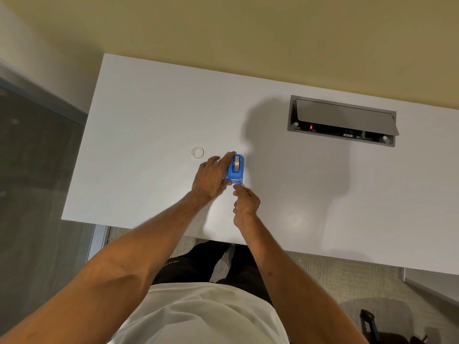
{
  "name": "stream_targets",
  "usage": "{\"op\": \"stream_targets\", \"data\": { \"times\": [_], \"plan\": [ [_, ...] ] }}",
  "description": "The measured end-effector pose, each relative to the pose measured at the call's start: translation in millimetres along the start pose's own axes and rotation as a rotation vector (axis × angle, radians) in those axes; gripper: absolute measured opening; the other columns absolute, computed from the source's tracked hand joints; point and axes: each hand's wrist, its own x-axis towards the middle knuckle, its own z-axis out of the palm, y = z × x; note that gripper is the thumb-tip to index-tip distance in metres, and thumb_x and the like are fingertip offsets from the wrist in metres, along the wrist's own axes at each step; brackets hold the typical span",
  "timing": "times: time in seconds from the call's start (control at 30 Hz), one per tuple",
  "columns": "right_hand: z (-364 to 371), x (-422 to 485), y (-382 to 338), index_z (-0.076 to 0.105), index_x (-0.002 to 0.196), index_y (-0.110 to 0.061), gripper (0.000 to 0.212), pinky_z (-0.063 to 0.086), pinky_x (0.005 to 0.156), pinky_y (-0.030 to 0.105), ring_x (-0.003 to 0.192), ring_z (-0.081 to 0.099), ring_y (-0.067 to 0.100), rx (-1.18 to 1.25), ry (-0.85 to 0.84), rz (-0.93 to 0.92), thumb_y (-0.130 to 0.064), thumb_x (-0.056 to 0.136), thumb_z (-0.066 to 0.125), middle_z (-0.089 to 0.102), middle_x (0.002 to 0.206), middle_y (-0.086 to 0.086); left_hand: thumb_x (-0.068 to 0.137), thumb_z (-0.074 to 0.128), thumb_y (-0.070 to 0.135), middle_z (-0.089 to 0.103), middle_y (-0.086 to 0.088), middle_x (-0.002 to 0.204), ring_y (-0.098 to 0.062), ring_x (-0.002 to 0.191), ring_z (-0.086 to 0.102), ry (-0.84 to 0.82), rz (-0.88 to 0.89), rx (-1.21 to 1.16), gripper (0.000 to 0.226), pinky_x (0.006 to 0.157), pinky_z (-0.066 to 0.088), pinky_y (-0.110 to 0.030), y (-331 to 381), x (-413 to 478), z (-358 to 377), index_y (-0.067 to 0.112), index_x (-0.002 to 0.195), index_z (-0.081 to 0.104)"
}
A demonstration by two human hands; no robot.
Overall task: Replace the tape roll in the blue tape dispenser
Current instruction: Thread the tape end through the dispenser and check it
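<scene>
Worktop point(154, 115): white, flat, seen from above; its far edge meets a yellowish wall
Blue tape dispenser point(235, 171): stands on the worktop near the middle of the view, cutter end toward the person, a roll point(237, 162) seated in its cradle at the far end
Left hand point(211, 176): laid against the dispenser's left side, palm to the blue body, fingers point(224, 157) stretched forward along it and lying close together, steadying it on the worktop
Right hand point(246, 201): just below the cutter end, thumb and forefinger pressed together in a pinch at a short clear strip of tape point(239, 186) that runs from the cutter toward the hand; the other fingers are curled in
Empty core ring point(198, 152): small pale ring lying flat on the worktop, to the left of the dispenser and just beyond the left hand's fingertips, apart from both
Cable box point(341, 120): grey recessed tray set in the worktop at the right rear, its lid tilted open, a small red light inside; well apart from the dispenser
Person: stands at the near edge of the worktop, white shirt and dark trousers, both forearms bare
Floor point(323, 274): grey carpet below the near edge
</scene>
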Motion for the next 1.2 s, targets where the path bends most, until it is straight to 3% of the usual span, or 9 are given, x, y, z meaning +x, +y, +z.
{"op": "stream_targets", "data": {
  "times": [0.17, 0.43, 0.6, 0.77, 0.87, 1.1, 1.2],
  "plan": [
    [0, 3, 3, 0.075, 0.108, -0.003, 0.023, 0.039, 0.055, 0.027, 0.056, 0.046, 0.013, 0.001, -0.006, -0.026, -0.023, 0.096, 0.073, 0.067, 0.079, 0.001, 0.100, 0.069, 0.032, 0.060, -0.003, 0.153, -0.031, 0.142, 0.055, 0.004, 0.002, -0.003, 0.082, 0.118, 0.049, -0.047, 0, 0, 0, 0.022, 0.169, 0.027],
    [5, 7, 3, 0.074, 0.104, -0.001, 0.020, 0.040, 0.061, 0.026, 0.057, 0.049, 0.013, 0.003, -0.008, -0.092, -0.019, 0.096, 0.073, 0.069, 0.086, 0.008, 0.100, 0.069, 0.031, 0.062, -0.005, 0.151, -0.030, 0.139, 0.057, 0.001, 0.005, -0.010, 0.082, 0.117, 0.050, -0.046, -1, 0, -1, 0.020, 0.169, 0.027],
    [10, 8, 2, 0.073, 0.106, 0.003, 0.020, 0.044, 0.078, 0.036, 0.061, 0.052, 0.015, 0.005, 0.011, -0.164, -0.014, 0.097, 0.071, 0.070, 0.091, 0.015, 0.099, 0.071, 0.029, 0.059, -0.004, 0.155, -0.031, 0.145, 0.054, -0.027, -0.003, -0.005, 0.085, 0.121, 0.048, -0.047, 0, 0, -2, 0.020, 0.170, 0.025],
    [8, 3, 2, 0.073, 0.106, 0.004, 0.021, 0.054, 0.090, 0.040, 0.083, 0.065, 0.024, -0.061, 0.029, -0.263, -0.015, 0.098, 0.070, 0.074, 0.097, 0.023, 0.098, 0.072, 0.027, 0.059, -0.005, 0.155, -0.031, 0.146, 0.053, -0.036, 0.008, -0.018, 0.087, 0.121, 0.048, -0.047, 0, -1, -3, 0.018, 0.170, 0.025],
    [3, 2, 2, 0.073, 0.104, 0.003, 0.028, 0.051, 0.082, 0.028, 0.085, 0.071, 0.026, -0.175, 0.021, -0.336, -0.024, 0.099, 0.070, 0.077, 0.098, 0.022, 0.096, 0.073, 0.026, 0.058, -0.004, 0.156, -0.031, 0.145, 0.053, -0.048, 0.013, -0.022, 0.090, 0.120, 0.049, -0.047, -1, 1, -3, 0.018, 0.170, 0.024],
    [-7, 1, -14, 0.072, 0.104, 0.001, 0.038, 0.062, 0.093, 0.047, 0.094, 0.076, 0.033, -0.551, -0.033, -0.312, -0.037, 0.100, 0.067, 0.081, 0.099, 0.014, 0.092, 0.075, 0.020, 0.030, -0.005, 0.177, -0.037, 0.168, 0.020, -0.088, -0.004, 0.003, 0.101, 0.134, 0.025, -0.054, 2, -2, -10, 0.021, 0.173, 0.014],
    [-13, 0, -26, 0.070, 0.110, -0.005, 0.032, 0.062, 0.096, 0.043, 0.101, 0.077, 0.028, -0.867, -0.070, -0.376, -0.036, 0.100, 0.066, 0.080, 0.107, 0.009, 0.095, 0.068, 0.021, 0.024, -0.007, 0.179, -0.037, 0.168, 0.018, -0.101, -0.010, 0.009, 0.102, 0.134, 0.024, -0.055, 3, -7, -11, 0.022, 0.174, 0.004]
  ]
}}
